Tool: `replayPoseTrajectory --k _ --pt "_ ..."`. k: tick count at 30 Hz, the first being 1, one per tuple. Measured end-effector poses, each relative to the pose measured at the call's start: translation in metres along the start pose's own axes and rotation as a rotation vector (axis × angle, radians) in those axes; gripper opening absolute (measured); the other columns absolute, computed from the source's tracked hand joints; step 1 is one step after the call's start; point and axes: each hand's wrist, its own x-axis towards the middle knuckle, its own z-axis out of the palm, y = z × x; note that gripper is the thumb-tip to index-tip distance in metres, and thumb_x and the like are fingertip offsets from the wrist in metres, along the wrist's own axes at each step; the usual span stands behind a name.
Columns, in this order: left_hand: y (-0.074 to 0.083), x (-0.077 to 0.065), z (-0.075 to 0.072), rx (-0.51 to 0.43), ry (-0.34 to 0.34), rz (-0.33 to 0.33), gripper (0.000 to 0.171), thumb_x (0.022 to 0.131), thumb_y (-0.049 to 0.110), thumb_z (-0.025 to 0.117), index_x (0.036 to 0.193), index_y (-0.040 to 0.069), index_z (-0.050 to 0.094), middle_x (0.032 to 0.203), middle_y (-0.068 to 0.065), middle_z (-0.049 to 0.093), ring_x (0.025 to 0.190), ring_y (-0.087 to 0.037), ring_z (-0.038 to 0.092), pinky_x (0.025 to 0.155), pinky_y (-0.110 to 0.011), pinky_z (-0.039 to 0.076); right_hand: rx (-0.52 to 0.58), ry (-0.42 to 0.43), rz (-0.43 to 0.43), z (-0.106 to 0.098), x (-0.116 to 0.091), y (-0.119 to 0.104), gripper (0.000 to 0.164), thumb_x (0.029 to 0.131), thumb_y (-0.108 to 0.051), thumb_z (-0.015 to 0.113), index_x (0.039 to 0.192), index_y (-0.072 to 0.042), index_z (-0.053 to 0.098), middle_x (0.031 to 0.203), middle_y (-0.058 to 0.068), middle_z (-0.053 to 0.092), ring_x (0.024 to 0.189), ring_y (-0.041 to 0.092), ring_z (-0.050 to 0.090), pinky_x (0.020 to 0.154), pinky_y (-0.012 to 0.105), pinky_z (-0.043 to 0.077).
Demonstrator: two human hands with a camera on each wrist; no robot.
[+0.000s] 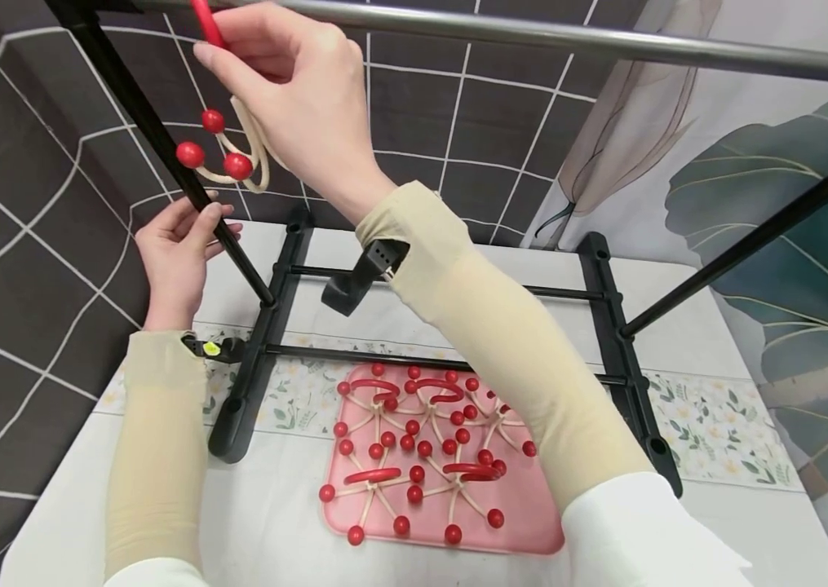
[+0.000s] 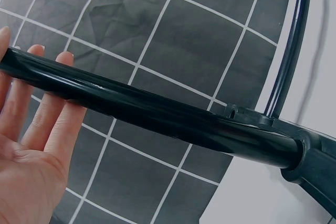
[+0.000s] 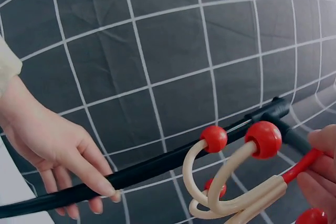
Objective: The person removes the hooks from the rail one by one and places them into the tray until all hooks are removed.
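Observation:
High at the rack's left side, my right hand [image 1: 311, 90] pinches the red hook [image 1: 208, 23] of a multi-pronged hanger. Its cream prongs [image 3: 231, 169] curve out below the hand and end in red balls [image 1: 238, 166]. Lower down, my left hand [image 1: 177, 261] holds the black post [image 2: 147, 108] of the rack, thumb on one side and fingers on the other. Several similar pronged pieces [image 1: 373, 475] with red hooks and balls lie on a pink tray [image 1: 516, 530] on the table.
A metal top bar [image 1: 531, 37] spans the rack above. Black feet [image 1: 259, 383] and crossbars [image 1: 384, 355] stand on the white table [image 1: 267, 505]. Dark gridded cloth [image 1: 421, 122] hangs behind and at the left; a leaf-patterned curtain [image 1: 788, 244] is at the right.

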Motion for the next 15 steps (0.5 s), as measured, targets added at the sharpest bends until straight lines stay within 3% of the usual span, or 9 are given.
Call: replayPoseTrajectory --k 7,10,15 --pt "0.0 0.0 -0.001 -0.009 -0.005 -0.004 0.029 0.09 0.009 0.078 0.116 -0.004 0.073 0.099 -0.018 0.073 0.078 -0.024 0.074 0.079 -0.029 0.06 0.092 0.149 -0.013 -0.024 -0.008 -0.021 0.021 0.085 -0.008 0.085 0.102 0.0 0.075 0.094 0.0 0.077 0.084 0.001 0.07 0.083 0.015 0.053" --pt "0.0 0.0 -0.001 -0.014 -0.005 -0.007 0.029 0.09 0.008 0.078 0.116 -0.004 0.073 0.1 -0.018 0.073 0.078 -0.024 0.074 0.079 -0.029 0.06 0.148 0.169 -0.024 -0.037 -0.015 -0.028 0.022 0.083 -0.004 0.085 0.1 0.001 0.072 0.091 0.002 0.076 0.082 0.006 0.072 0.083 0.018 0.055" --pt "0.003 0.0 -0.002 0.001 0.006 -0.012 0.029 0.09 0.008 0.078 0.116 -0.003 0.073 0.101 -0.018 0.073 0.079 -0.024 0.074 0.08 -0.029 0.06 0.108 0.123 -0.224 -0.062 -0.027 -0.019 0.017 0.087 -0.006 0.082 0.1 0.003 0.074 0.091 0.003 0.076 0.084 0.012 0.072 0.083 0.026 0.057"
